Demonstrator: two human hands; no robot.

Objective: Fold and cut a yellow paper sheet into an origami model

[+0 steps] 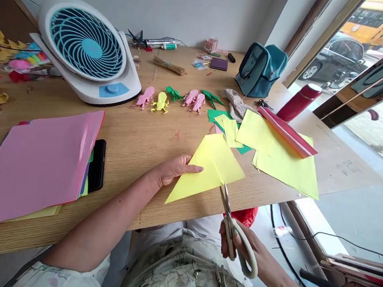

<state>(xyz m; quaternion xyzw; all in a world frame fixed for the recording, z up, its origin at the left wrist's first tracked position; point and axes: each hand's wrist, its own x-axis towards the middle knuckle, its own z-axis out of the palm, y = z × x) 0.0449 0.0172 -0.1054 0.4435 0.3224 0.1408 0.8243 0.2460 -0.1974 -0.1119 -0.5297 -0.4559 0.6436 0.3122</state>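
Observation:
My left hand pinches the left edge of a folded yellow paper sheet and holds it at the table's front edge. Below the table edge, my right hand grips cream-handled scissors. Their blades point up and meet the sheet's lower right edge. More yellow sheets lie to the right, with a rolled pink and red paper on top of them.
A stack of coloured paper with a pink top sheet covers part of a black phone at left. A white and teal fan, folded paper figures, a teal bag and a red bottle stand farther back.

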